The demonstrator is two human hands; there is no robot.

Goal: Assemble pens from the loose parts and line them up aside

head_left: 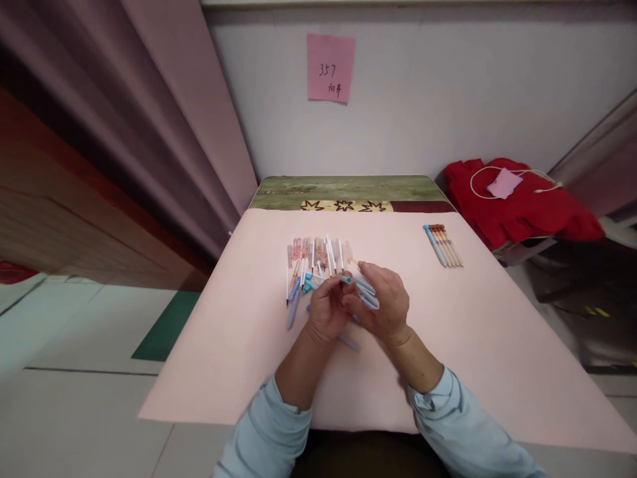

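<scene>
My left hand is closed around a light blue pen barrel, whose open round end points up past the fingers. My right hand is curled close against it, thumb and fingertips pinched together; what they grip is hidden. Just past both hands lies a pile of loose pen parts: white refills, clear and pinkish caps, and blue-grey barrels. More light blue barrels lie partly behind my right hand. Another pale barrel lies under my wrists.
Several pens with brown tops and a blue one lie in a row on the right of the pink-covered table. A red cloth with a white cable is beside the table. A pink note hangs on the wall.
</scene>
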